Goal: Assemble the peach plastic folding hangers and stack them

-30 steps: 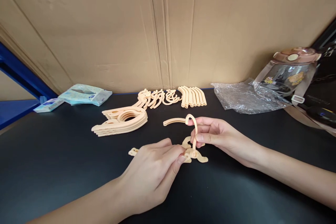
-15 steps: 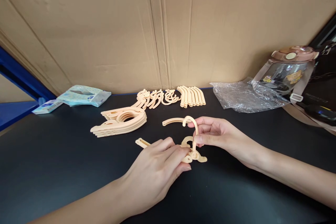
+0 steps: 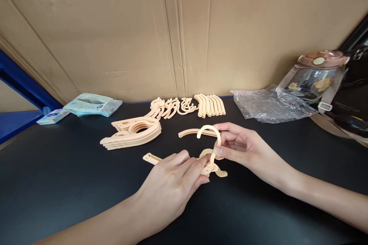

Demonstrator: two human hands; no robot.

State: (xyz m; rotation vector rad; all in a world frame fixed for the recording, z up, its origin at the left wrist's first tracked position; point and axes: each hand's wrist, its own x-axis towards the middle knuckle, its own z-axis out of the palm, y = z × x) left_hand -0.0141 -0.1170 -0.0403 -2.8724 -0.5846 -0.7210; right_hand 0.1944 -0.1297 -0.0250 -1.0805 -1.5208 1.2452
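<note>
A peach plastic hanger arm (image 3: 151, 158) lies on the black table (image 3: 57, 183), and my left hand (image 3: 172, 185) pinches it near its joint. My right hand (image 3: 244, 149) grips a curved peach hook (image 3: 211, 132) that stands upright at that joint. A small peach base piece (image 3: 220, 172) pokes out below the hook. A loose curved arm (image 3: 188, 133) lies just behind the hook.
A stack of assembled peach hangers (image 3: 132, 134) lies to the left. Rows of loose peach parts (image 3: 186, 106) line the cardboard wall (image 3: 184, 30). Crumpled clear plastic (image 3: 264, 105) and a brown-lidded bottle (image 3: 316, 74) are at right. Tissue packs (image 3: 92, 103) lie at far left.
My right hand has turned the hook so its curve now faces left and sits a little wider. My left hand has shifted slightly along the arm, whose left end moved.
</note>
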